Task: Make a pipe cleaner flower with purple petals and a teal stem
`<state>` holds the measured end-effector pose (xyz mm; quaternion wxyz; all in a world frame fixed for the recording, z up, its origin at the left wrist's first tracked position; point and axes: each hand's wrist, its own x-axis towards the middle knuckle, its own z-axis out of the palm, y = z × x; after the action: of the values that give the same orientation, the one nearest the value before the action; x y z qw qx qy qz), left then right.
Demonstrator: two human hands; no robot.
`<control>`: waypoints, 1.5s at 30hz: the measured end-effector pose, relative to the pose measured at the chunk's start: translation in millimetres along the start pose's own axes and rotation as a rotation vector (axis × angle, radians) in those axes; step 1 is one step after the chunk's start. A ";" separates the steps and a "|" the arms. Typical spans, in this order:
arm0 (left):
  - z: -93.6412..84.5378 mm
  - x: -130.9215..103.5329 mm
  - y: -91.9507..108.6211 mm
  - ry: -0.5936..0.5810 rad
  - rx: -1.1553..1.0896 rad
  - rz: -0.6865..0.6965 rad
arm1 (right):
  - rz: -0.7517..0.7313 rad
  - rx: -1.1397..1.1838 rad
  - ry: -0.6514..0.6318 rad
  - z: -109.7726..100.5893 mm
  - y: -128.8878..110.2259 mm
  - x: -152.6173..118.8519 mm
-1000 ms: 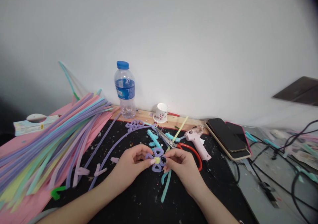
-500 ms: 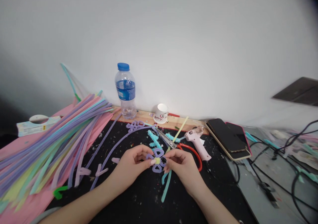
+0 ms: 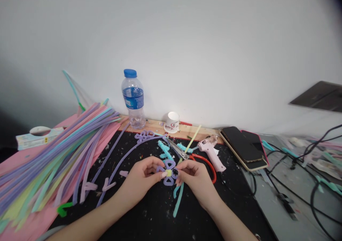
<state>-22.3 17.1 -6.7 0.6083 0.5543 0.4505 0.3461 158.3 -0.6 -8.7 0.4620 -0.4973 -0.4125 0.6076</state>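
Fingers of left hand (image 3: 151,175) and right hand (image 3: 189,175) pinching purple, yellow-centred fuzzy flower (image 3: 168,173); above black mat's (image 3: 149,212) middle.

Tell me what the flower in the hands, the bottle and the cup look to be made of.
Flower: fuzzy pipe cleaner, matte, with soft-edged loops.
Bottle: clear, glossy plastic, judging by its see-through, moulded body.
Cup: probably matte printed paper; thin plastic is possible.

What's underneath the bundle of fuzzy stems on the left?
A pink sheet shows along both sides of the bundle of fuzzy stems, and some near ends overlap the black mat. Whatever lies beneath the middle is hidden.
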 end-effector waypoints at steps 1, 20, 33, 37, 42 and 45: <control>0.1 -0.1 0.0 0.000 0.002 0.000 | -0.001 0.003 -0.001 0.0 0.6 0.0; 0.9 1.7 0.1 0.009 -0.002 -0.006 | 0.000 -0.034 -0.014 0.4 -0.9 -0.4; 1.1 1.4 0.2 0.016 0.007 -0.010 | 0.009 -0.051 -0.014 0.2 -1.3 -0.6; 1.2 1.7 -0.4 0.014 0.007 -0.017 | -0.002 -0.054 -0.025 -0.6 -0.1 -0.5; 1.4 1.6 -1.3 0.014 0.009 -0.013 | 0.001 -0.057 -0.026 -1.0 0.3 -0.7; 1.6 1.1 -0.2 0.010 0.014 -0.016 | 0.000 -0.061 -0.025 -1.1 -0.2 -0.5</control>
<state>-20.4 17.5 -7.1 0.6049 0.5531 0.4603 0.3411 159.5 -1.0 -8.6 0.4412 -0.5034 -0.4365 0.6012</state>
